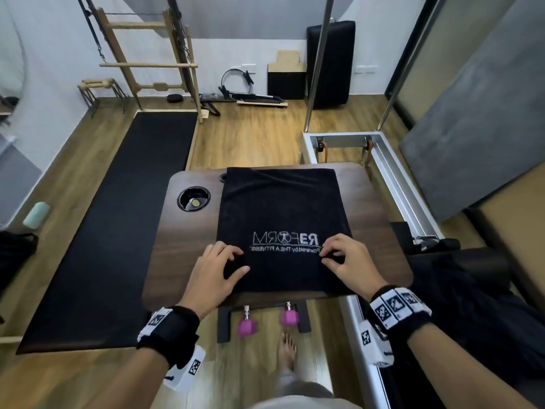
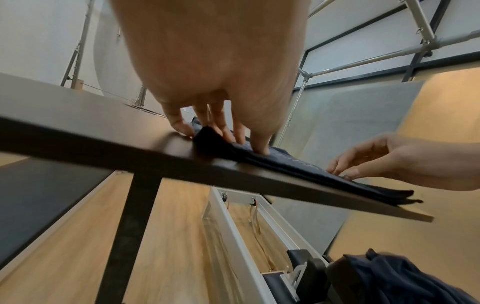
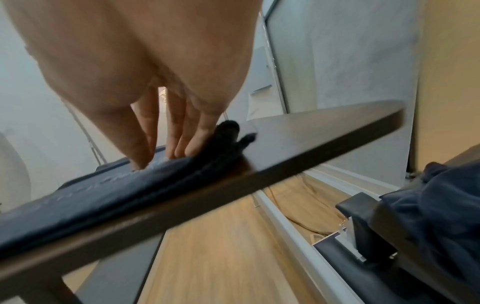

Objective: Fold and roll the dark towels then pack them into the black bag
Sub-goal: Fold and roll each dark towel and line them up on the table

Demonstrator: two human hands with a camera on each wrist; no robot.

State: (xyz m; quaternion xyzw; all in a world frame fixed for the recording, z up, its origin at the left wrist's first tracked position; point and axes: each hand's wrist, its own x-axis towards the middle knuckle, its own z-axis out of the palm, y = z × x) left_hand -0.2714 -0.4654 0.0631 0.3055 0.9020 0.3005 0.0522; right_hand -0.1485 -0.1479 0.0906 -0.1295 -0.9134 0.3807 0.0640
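A dark towel (image 1: 283,208) with a white logo lies folded flat on the dark wooden table (image 1: 377,208). My left hand (image 1: 233,261) is at its near left edge, fingers and thumb curled on the cloth; a bit of towel (image 2: 298,164) bunches up under those fingers. My right hand (image 1: 330,256) pinches the near right part beside the lettering, and its fingertips press the layered towel (image 3: 130,189). A heap of dark cloth (image 1: 460,290) lies to the right. A black bag-like shape (image 1: 14,255) sits at the far left edge.
A round cup hole (image 1: 193,199) is sunk in the table's left part. Two pink dumbbells (image 1: 247,326) and a bare foot (image 1: 287,349) are on the wooden floor under the near edge. A black mat (image 1: 118,225) lies left; a metal reformer frame (image 1: 392,172) stands right.
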